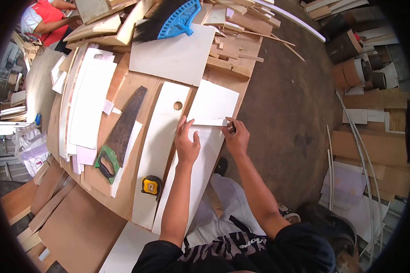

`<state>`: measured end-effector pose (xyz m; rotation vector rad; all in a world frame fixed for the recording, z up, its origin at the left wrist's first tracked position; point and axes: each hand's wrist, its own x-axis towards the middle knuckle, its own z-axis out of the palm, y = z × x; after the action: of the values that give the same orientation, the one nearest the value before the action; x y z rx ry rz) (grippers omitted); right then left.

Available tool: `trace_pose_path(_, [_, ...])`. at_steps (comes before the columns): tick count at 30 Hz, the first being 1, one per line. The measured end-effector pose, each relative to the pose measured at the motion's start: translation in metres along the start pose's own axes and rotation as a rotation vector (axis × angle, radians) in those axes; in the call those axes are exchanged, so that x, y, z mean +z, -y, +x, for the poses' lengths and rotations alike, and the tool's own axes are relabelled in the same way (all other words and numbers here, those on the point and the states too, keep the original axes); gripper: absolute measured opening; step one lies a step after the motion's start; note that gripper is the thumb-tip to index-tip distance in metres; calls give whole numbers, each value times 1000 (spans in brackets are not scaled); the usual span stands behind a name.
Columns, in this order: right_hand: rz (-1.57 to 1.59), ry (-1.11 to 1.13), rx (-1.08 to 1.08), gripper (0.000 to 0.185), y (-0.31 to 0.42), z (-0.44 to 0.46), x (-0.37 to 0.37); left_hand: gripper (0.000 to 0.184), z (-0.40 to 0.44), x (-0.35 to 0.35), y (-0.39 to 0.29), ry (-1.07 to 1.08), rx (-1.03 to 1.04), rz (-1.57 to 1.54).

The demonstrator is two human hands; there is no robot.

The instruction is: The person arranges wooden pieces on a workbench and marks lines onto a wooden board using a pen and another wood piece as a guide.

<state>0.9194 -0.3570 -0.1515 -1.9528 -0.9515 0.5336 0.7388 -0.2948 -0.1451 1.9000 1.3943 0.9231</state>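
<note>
A narrow white strip (pixel 209 122) crosses a long white board (pixel 193 159) on the worktable. My left hand (pixel 187 143) grips the strip's left end with its fingertips, thumb bent below. At the other end, the fingers of my right hand (pixel 238 139) close on the strip. Something small and dark (pixel 233 128) shows between those right fingers; its kind is unclear. Beyond the strip lies a white panel piece (pixel 215 101). To the left is another white board (pixel 159 132) with a round hole, bearing a yellow and black tape measure (pixel 151 185).
A green-handled handsaw (pixel 123 132) lies left of the boards, beside stacked white panels (pixel 90 100). A blue brush (pixel 180 19) rests on a panel at the far end, near wood offcuts (pixel 228 45). Another person in red (pixel 50 20) stands far left. Concrete floor (pixel 287 113) lies right.
</note>
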Motion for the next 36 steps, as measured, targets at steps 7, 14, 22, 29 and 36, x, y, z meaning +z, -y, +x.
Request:
trace_pose_path(7, [-59, 143, -43, 37, 49, -8, 43, 40, 12, -46, 29, -145, -41, 52])
trace_pose_path(14, [-142, 266, -56, 36, 76, -21, 84, 42, 15, -77, 59, -125, -162, 116])
trace_pose_path(22, [-151, 281, 41, 52, 72, -56, 42, 39, -36, -93, 38, -111, -43, 102])
trace_pose_path(29, [-208, -3, 230, 75, 28, -130, 29, 46, -131, -92, 14, 182, -136, 96])
trace_pose_path(36, [-245, -51, 287, 83, 30, -185, 46, 48, -134, -100, 31, 231, -158, 124])
